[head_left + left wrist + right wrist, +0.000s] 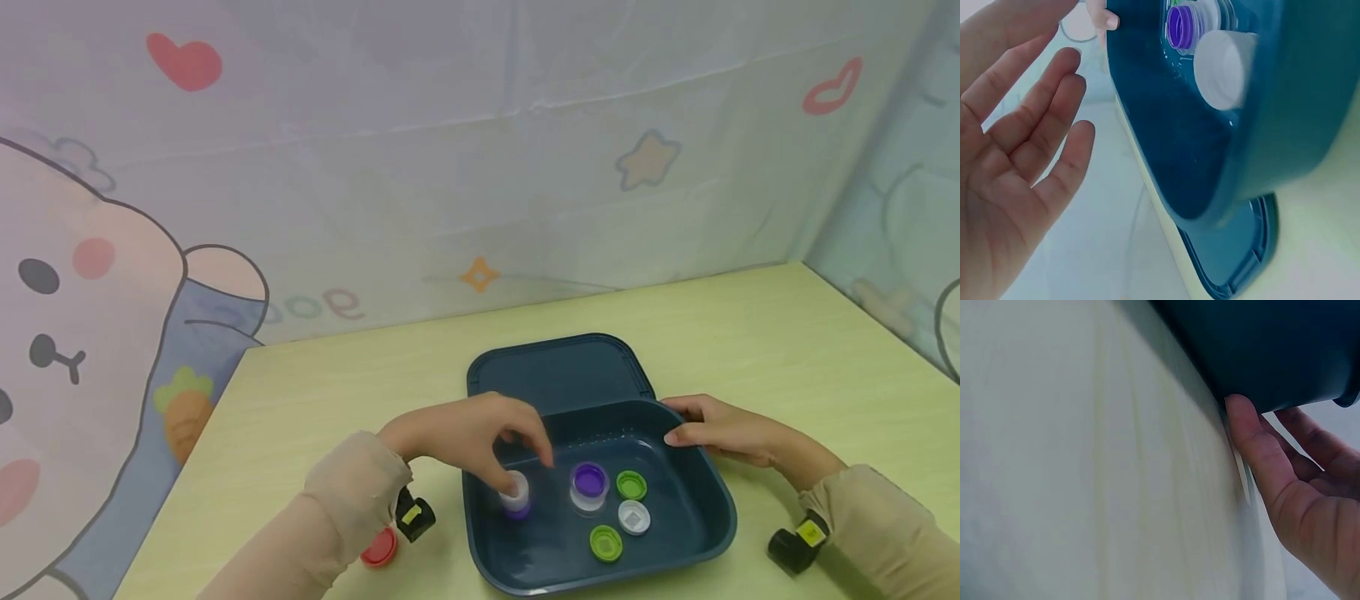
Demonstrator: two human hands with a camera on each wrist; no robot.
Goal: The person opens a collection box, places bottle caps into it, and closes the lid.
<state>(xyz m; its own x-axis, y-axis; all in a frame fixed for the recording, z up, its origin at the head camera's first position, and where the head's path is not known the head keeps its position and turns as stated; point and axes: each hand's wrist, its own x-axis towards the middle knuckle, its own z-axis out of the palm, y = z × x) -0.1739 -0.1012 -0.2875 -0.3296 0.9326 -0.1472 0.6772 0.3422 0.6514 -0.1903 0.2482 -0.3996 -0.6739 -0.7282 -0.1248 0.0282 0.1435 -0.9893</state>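
A dark blue box (540, 575) sits on the table, its lid (558, 375) lying behind it. My left hand (480, 442) hovers over the box's left side with fingers loosely bent and spread. Its thumb tip overlaps a small whitish jar (516, 490) with purple at the lower end; the left wrist view has this pale jar (1225, 69) standing inside the box, away from the visible fingers (1063, 156). My right hand (727, 429) holds the box's far right corner, thumb over the rim and fingers along the outside. A clear jar with a purple ring (589, 483) stands mid-box.
Two green caps (632, 485) (606, 543) and a white cap (634, 517) lie in the right half of the box. A red cap (380, 547) lies on the table left of the box. Behind the table hangs a printed cloth (420, 208).
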